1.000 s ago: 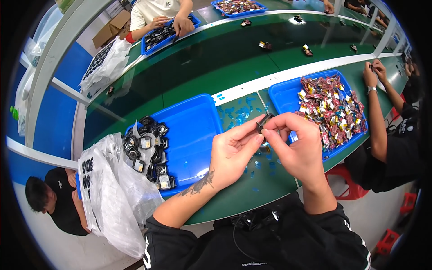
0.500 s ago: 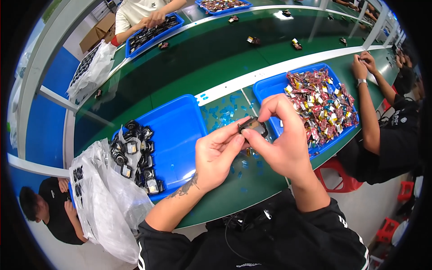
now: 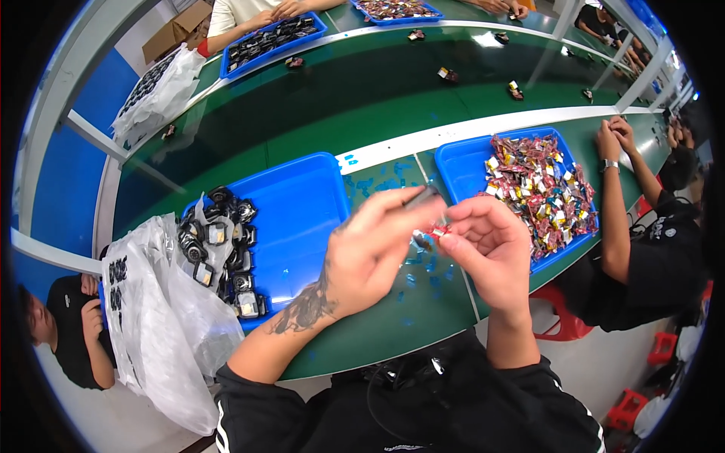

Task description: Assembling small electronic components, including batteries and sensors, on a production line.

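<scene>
Hands meet above the green bench point(image 3: 377, 332), closer to the camera than half a second ago. The left hand point(image 3: 370, 257) now pinches a small dark part point(image 3: 421, 198) at its fingertips, raised higher than before. The right hand point(image 3: 487, 245) is curled shut on a small red-and-white piece point(image 3: 438, 229), just beside the part. That suggests the two are being fitted together. Blue tray of black components point(image 3: 302, 211) lies left; blue tray of red pieces point(image 3: 461, 162) right.

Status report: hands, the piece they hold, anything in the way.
Both hands raised over table edge, left hand and right hand pinching one small red-and-dark part. Blue trays either side. Nothing between.
</scene>
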A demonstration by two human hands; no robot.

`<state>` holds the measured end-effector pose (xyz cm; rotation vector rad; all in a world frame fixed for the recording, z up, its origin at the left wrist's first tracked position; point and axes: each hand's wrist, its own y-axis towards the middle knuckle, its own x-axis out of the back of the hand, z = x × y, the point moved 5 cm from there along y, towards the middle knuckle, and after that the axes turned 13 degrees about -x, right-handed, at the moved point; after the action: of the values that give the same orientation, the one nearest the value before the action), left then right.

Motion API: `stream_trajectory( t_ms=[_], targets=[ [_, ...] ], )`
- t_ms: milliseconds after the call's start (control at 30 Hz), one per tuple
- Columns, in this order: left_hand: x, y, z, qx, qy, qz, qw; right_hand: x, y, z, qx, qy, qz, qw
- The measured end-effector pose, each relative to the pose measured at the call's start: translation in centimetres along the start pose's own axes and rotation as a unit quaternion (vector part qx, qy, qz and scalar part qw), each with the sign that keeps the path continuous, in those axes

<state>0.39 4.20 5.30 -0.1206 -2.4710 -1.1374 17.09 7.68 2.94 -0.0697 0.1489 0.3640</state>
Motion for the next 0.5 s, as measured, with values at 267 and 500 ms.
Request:
stream_trajectory(
  t_ms=[267, 500],
  targets=[
    [-0.14, 0.53, -0.68, -0.049, 0.024, 0.024, 0.998, -0.1, -0.46, 0.33, 0.003, 0.055, 0.06, 0.997],
    [-0.2, 0.42, -0.37, -0.039, 0.028, 0.034, 0.998, -0.06, -0.17, -0.05, -0.011, 0.008, 0.064, 0.998]
  ],
)
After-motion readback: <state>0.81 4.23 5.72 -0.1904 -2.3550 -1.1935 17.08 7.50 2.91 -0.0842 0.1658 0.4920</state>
